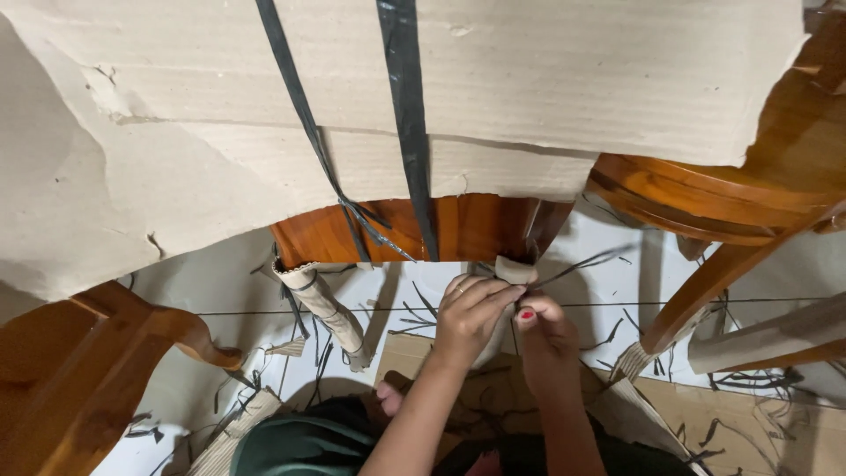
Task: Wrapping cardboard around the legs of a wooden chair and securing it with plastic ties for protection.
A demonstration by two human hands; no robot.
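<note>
Both hands, left (pixel 469 310) and right (pixel 539 324), grip pinched shut on cardboard wrapping (pixel 514 270) around chair leg.

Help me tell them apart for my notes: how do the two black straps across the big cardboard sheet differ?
The left strap is narrower and slants rightward as it comes down; the right strap is wider and runs nearly straight. The left strap's lower end twists and frays near the wood; the right strap stays flat down to the wooden edge. Both are black and cross the cardboard sheet.
</note>
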